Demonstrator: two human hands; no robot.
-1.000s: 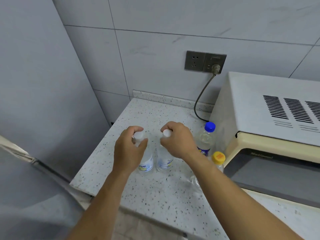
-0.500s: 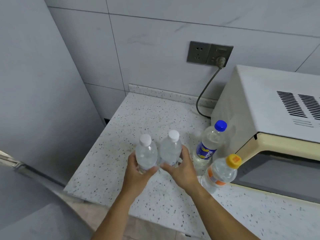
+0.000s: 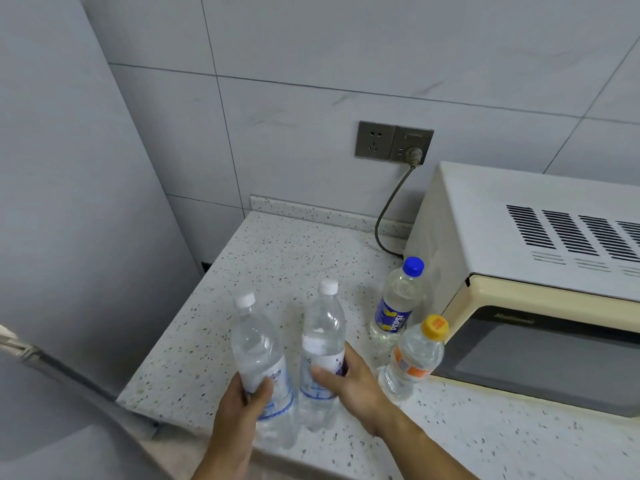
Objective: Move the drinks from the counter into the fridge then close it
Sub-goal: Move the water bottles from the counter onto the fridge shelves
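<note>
1. Your left hand (image 3: 244,401) is wrapped around the lower body of one clear white-capped water bottle (image 3: 258,344), thumb across its label, and the bottle leans a little to the left.
2. Your right hand (image 3: 348,379) grips the second white-capped water bottle (image 3: 323,336) at its label, thumb in front and fingers curled behind; that bottle is close to upright.
3. Both bottles are side by side, just apart from each other, over the front left part of the speckled counter (image 3: 284,258). You cannot tell from this view whether their bases touch the surface.
4. To your right, the blue-capped Pepsi bottle (image 3: 398,301) stands on the counter just beside the microwave (image 3: 540,271).
5. Nearer to you, the orange-capped bottle (image 3: 415,358) stands in front of the microwave's corner, close to your right hand but not touching it.
6. At the lower left, a grey fridge edge (image 3: 52,365) shows beside the counter.
7. Behind, a cord runs from the wall socket (image 3: 394,142) down behind the microwave.
</note>
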